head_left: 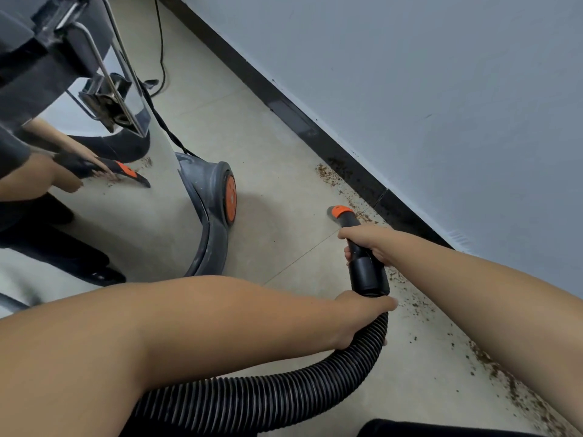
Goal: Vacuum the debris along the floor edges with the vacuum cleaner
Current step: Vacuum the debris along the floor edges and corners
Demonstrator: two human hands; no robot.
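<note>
Head view only. Debris, brown crumbs, lies in a band on the floor against the black skirting board, running from mid-frame down to the lower right corner. Right hand is clamped round the black nozzle tube just behind its orange collar; the nozzle tip sits at the floor among the crumbs beside the skirting. Left hand grips the ribbed black hose where it joins the black cuff. The two hands are near each other, separated by the cuff. The hose curves away toward the lower left edge. Vacuum cleaner, a polished steel drum on a grey base with an orange-hubbed wheel, stands on the floor at left, well apart from the wall. A black power cable trails behind it.
</note>
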